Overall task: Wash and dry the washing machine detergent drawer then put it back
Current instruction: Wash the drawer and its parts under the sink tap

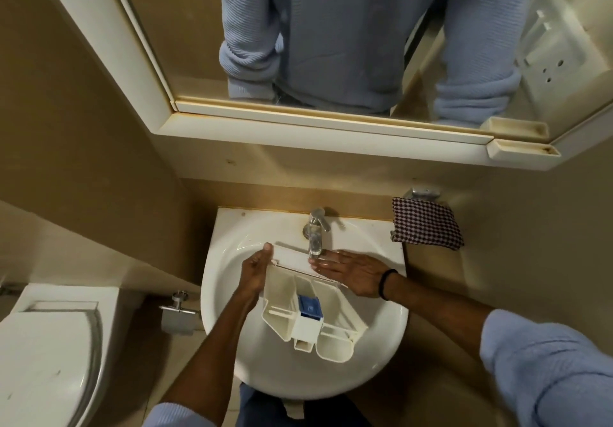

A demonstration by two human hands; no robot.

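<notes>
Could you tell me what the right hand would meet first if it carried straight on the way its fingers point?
Probably the left hand holding the drawer at its other end: the right hand points along the front panel, under the tap; depth is unclear.

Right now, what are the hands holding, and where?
The left hand grips the detergent drawer by the left end of its front panel; the right hand rests flat on the right end.
</notes>
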